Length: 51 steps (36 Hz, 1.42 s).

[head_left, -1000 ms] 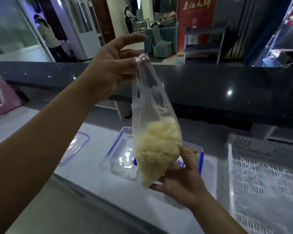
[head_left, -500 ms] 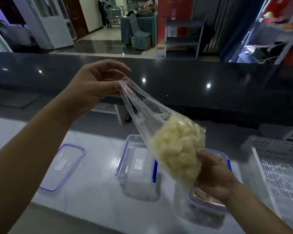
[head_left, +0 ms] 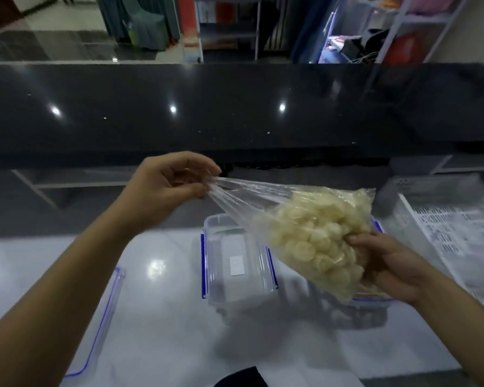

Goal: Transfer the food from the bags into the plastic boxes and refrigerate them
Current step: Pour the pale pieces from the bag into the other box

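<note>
A clear plastic bag (head_left: pixel 266 208) full of pale yellow food pieces (head_left: pixel 319 236) hangs nearly level above the counter. My left hand (head_left: pixel 168 185) pinches the bag's gathered neck at the left. My right hand (head_left: pixel 389 263) cups and grips the full bottom end from below at the right. Under the bag stands an empty clear plastic box (head_left: pixel 236 263) with blue clips. A second box (head_left: pixel 375 303) sits to its right, mostly hidden behind the bag and my right hand.
A clear lid with a blue rim (head_left: pixel 101 325) lies at the left on the white counter (head_left: pixel 165 331). A white perforated crate (head_left: pixel 453 233) stands at the right. A raised black counter ledge (head_left: pixel 235 113) runs across behind.
The bag has swung from hanging upright to lying almost level. My left hand has come down with the neck, and my right hand has raised the full end to the right.
</note>
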Tool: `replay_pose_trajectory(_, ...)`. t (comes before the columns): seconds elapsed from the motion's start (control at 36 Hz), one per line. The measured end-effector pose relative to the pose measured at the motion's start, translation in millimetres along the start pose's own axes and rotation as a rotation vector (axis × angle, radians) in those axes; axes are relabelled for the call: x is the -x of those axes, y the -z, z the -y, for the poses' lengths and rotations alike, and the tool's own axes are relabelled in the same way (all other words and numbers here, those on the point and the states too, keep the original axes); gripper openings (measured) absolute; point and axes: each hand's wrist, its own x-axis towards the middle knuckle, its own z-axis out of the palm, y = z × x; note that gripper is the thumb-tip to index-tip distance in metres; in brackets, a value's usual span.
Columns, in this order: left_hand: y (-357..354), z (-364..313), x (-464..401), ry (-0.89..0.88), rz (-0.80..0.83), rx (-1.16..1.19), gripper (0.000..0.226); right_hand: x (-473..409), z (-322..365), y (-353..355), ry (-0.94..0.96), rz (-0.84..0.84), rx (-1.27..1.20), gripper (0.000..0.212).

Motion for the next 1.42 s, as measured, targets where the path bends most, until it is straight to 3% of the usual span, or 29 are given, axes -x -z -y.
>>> replay_pose_trajectory(0.19,-17,40,23,0.007,-0.059,-0.022,0.047,1,-17,-8,-0.042,-0.191,0.171,0.050)
replay_pose_trajectory(0.42,-26,73,45,0.152,-0.115,0.060,0.043,-8,-15,-17,-0.099,-0.287,0.250,0.030)
replay_pose_trajectory(0.81,-49,98,80,0.253,-0.169,-0.025,0.039,-18,-16,-36,0.015,-0.392,0.533,0.034)
replay_pose_trajectory(0.86,-52,98,80,0.250,-0.164,-0.044,0.038,-19,-18,-37,0.014,-0.403,0.511,0.040)
replay_pose_trajectory(1.06,-54,103,80,0.280,-0.215,-0.004,0.041,-18,-8,-26,0.067,-0.357,0.426,0.030)
replay_pose_trajectory(1.22,-65,125,86,0.387,-0.123,-0.043,0.043,-20,-18,-24,0.009,-0.337,0.417,0.026)
replay_pose_trajectory(1.42,-64,129,89,0.371,-0.242,0.043,0.048,-23,-6,-16,0.053,-0.294,0.359,0.027)
